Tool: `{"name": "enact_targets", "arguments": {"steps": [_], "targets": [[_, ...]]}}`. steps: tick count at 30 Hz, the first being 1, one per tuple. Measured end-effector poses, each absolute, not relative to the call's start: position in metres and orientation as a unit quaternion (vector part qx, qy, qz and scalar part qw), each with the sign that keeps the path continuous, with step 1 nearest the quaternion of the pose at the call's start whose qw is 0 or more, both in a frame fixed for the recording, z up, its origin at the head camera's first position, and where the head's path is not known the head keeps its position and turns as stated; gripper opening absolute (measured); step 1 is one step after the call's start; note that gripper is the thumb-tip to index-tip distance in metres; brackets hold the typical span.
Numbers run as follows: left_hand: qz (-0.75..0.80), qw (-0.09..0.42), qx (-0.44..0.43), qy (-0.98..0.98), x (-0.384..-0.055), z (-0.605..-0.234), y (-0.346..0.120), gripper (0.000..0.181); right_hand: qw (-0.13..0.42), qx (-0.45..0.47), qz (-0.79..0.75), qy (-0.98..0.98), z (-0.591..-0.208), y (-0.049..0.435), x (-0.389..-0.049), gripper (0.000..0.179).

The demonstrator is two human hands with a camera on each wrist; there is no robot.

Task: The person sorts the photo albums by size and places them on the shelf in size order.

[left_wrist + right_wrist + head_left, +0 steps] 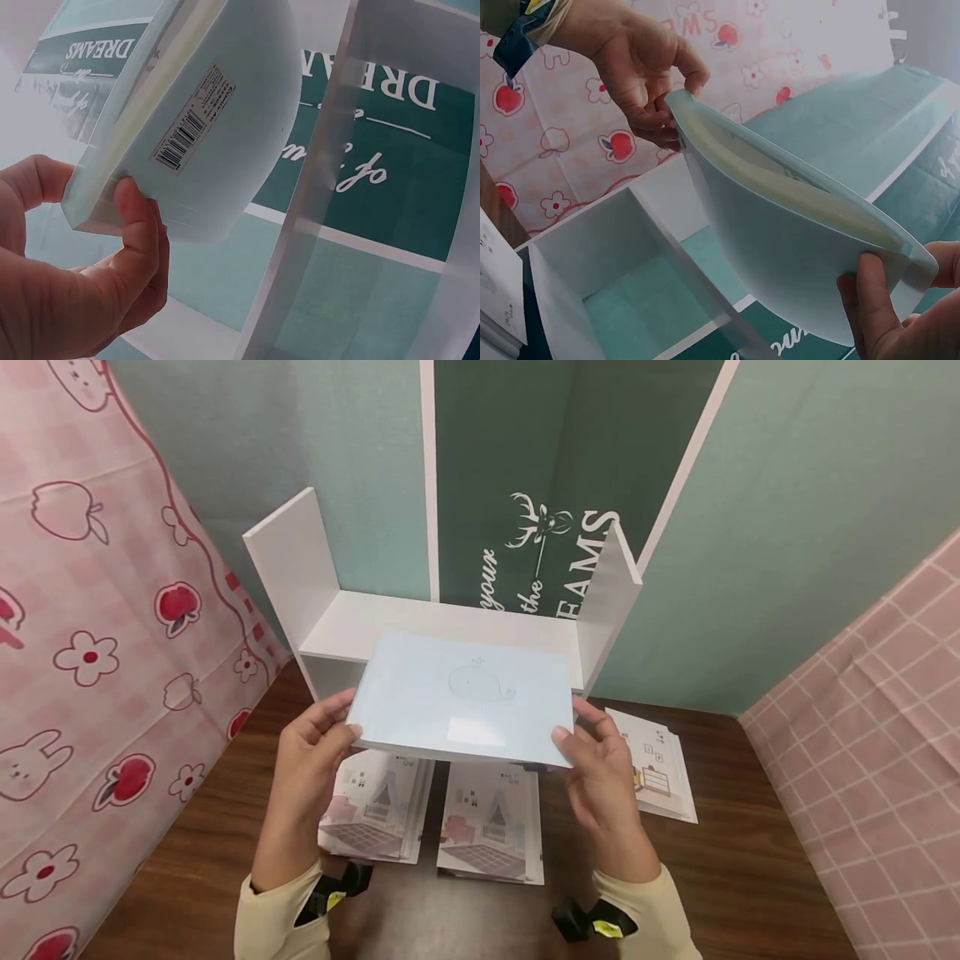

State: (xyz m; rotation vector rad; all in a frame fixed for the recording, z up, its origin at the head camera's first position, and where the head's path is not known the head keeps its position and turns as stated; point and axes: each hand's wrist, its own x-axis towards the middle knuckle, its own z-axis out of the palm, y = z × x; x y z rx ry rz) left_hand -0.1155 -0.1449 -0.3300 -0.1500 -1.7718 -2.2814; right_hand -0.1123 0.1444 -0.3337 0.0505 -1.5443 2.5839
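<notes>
A pale blue soft-cover notebook [405,693] with a small whale outline on its front is held up by both hands over the table, in front of the white shelf. My left hand [311,760] pinches its left end, thumb on the front cover and fingers beneath. At the opposite end my right hand [603,768] grips it the same way. The right wrist view shows the notebook [780,217] bowed between the hands, its page block [780,184] visible along the edge. On the back cover a barcode label [191,124] faces the left wrist camera.
The white shelf [457,617] with two upright sides stands against the wall. Below the notebook lie two stacks of white printed booklets, a left stack [371,818] and a middle stack [491,827]. A third stack [660,768] lies at the right. Pink curtain [82,610] hangs at left.
</notes>
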Motion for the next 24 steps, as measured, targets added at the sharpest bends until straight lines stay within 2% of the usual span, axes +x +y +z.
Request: {"name": "enact_targets", "arguments": {"steps": [9,17,24], "targets": [[-0.784,0.101,-0.042,-0.611,-0.129,-0.322,-0.150,0.039,0.055,-0.007,0.848,-0.527,-0.322,0.141,-0.129,0.050],[-0.760,0.125,-0.017,-0.638,-0.147,-0.319,-0.151,0.038,0.049,-0.025,0.844,-0.534,-0.319,0.137,-0.149,0.051],[-0.758,0.105,-0.001,-0.644,-0.161,-0.316,-0.154,0.041,0.044,-0.041,0.837,-0.544,-0.315,0.132,-0.167,0.050]]}}
